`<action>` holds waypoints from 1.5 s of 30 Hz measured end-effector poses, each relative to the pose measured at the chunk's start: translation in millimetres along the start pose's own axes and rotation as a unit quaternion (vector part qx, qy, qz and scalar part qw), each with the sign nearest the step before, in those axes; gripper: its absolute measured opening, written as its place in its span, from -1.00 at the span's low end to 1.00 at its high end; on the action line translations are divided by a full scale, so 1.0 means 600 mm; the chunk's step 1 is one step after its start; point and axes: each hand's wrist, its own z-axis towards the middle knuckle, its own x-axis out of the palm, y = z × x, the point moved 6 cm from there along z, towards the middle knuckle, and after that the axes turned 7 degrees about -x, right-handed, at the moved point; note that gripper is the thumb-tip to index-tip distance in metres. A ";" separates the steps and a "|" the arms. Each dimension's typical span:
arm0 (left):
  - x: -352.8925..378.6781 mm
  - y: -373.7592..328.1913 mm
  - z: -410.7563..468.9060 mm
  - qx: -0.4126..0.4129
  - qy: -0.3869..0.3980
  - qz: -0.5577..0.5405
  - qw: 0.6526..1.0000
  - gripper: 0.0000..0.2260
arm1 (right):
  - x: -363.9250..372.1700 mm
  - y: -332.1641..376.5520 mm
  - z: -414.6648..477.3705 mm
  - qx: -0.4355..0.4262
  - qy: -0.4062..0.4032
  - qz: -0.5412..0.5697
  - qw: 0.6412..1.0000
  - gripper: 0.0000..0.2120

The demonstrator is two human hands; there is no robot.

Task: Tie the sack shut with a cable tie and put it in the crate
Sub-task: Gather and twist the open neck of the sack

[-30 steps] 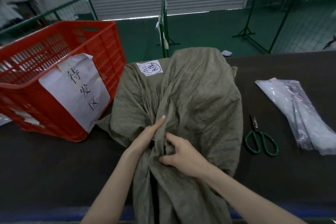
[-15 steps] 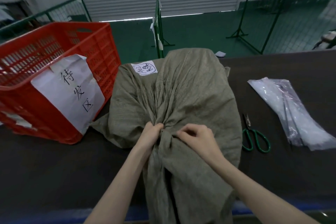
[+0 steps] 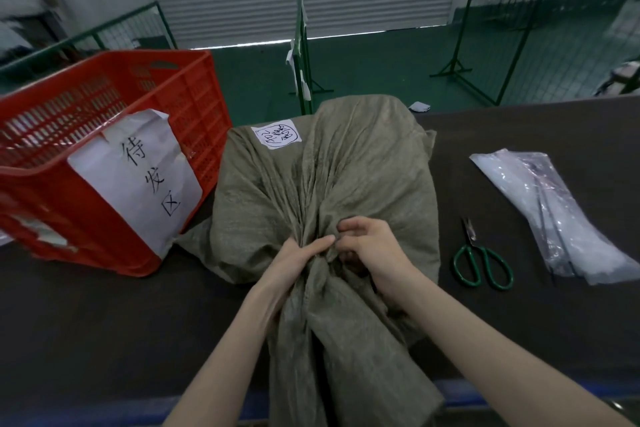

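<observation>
Olive woven sack neck gathered, gripped by left hand & right hand; next needs tie, prob. in clear plastic bag right of that hand.

Olive-green woven sack lying on the dark desk, neck bunched into tight pleats, white handwritten label up top. Red slatted crate sits just left of it, paper sign on its side.

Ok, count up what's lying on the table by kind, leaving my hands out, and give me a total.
sack: 1
red crate: 1
green-handled scissors: 1
clear plastic bag: 1
Total: 4
</observation>
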 end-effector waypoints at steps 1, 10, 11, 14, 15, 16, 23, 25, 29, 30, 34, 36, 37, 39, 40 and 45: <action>-0.001 0.000 -0.002 0.002 0.014 0.006 1.000 -0.63 | 0.003 0.010 0.004 -0.009 0.008 -0.001 1.000 -0.75; -0.004 -0.004 -0.013 0.015 0.042 0.034 0.998 -0.65 | 0.047 0.061 0.008 -0.016 0.175 -0.071 0.982 -0.64; -0.004 -0.003 -0.013 0.018 0.035 0.034 0.999 -0.64 | 0.043 0.062 0.009 -0.030 0.156 -0.073 0.985 -0.65; -0.006 0.001 -0.012 0.015 0.022 0.020 0.999 -0.54 | 0.006 0.062 0.007 -0.117 0.044 -0.117 0.985 -0.69; -0.006 0.002 -0.011 0.010 0.018 0.013 1.000 -0.50 | -0.012 0.060 0.002 -0.148 0.003 -0.164 0.975 -0.72; -0.008 0.003 -0.010 0.007 0.015 0.007 1.000 -0.48 | -0.028 0.054 -0.008 -0.172 -0.031 -0.215 0.961 -0.75; 0.001 0.008 0.015 -0.005 0.028 0.000 1.000 -0.42 | -0.017 -0.048 -0.064 -0.126 0.068 -0.386 0.912 -0.61; 0.009 0.010 0.020 -0.020 0.030 -0.018 0.999 -0.47 | -0.003 -0.060 -0.080 -0.101 0.099 -0.423 0.895 -0.52; 0.033 0.009 0.014 -0.086 0.041 -0.066 0.993 -0.80 | 0.008 -0.042 -0.108 -0.165 0.063 -0.460 0.870 -0.62; 0.037 0.012 0.019 -0.092 0.055 -0.069 0.992 -0.69 | 0.007 -0.042 -0.110 -0.173 0.058 -0.458 0.870 -0.61; 0.059 0.003 0.022 -0.104 0.085 -0.121 0.984 -0.56 | 0.011 -0.041 -0.112 -0.222 0.066 -0.445 0.865 -0.55; 0.062 -0.002 0.019 -0.110 0.100 -0.092 0.985 -0.64 | 0.023 -0.039 -0.111 -0.260 0.074 -0.467 0.842 -0.58; 0.060 -0.008 0.022 -0.091 0.087 -0.047 0.991 -0.64 | 0.029 -0.036 -0.113 -0.275 0.075 -0.478 0.831 -0.61; 0.054 -0.020 0.034 -0.043 0.062 0.075 0.994 -0.62 | 0.039 -0.031 -0.115 -0.289 0.082 -0.500 0.813 -0.63; 0.054 -0.027 0.035 -0.033 0.047 0.123 0.991 -0.66 | 0.041 -0.029 -0.115 -0.287 0.091 -0.505 0.809 -0.62; 0.037 -0.032 0.046 0.012 -0.053 0.210 0.976 -0.72 | 0.022 -0.035 -0.110 -0.260 0.145 -0.423 0.856 -0.56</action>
